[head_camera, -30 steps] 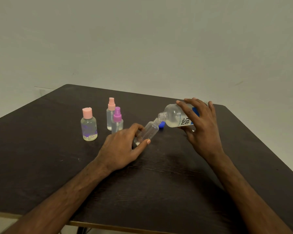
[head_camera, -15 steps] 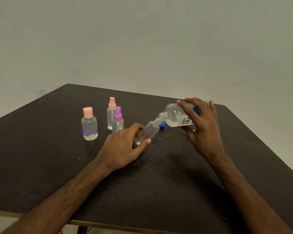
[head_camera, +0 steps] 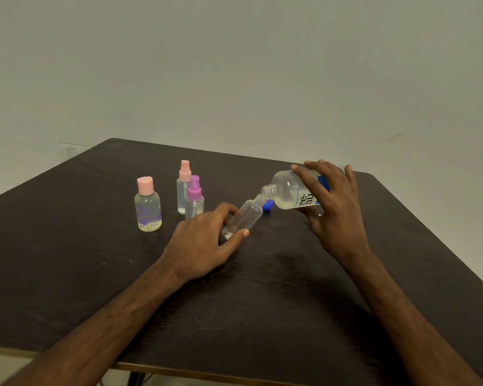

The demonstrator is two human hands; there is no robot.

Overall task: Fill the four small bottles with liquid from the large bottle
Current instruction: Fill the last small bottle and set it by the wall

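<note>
pour | our left hand (head_camera: 204, 240) grips the small bottle (head_camera: 243, 218) mid-table, tipped to 1 o'clock | right hand (head_camera: 332, 210) grips the big bottle (head_camera: 287, 193), mouths touching | we should tip slowly, mouths together

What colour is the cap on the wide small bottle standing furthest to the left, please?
Pale pink, seen in the head view: cap.

Dim, flat indoor light with a greenish-grey cast on the wall (head_camera: 234, 65). My forearms throw only soft, faint shadows on the dark table (head_camera: 67, 246); a dull sheen sits mid-table. No hard glare. The table edges bow from wide-angle distortion. Slightly soft overall, with compression grain; the bottle label (head_camera: 304, 197) is only partly legible.
</note>
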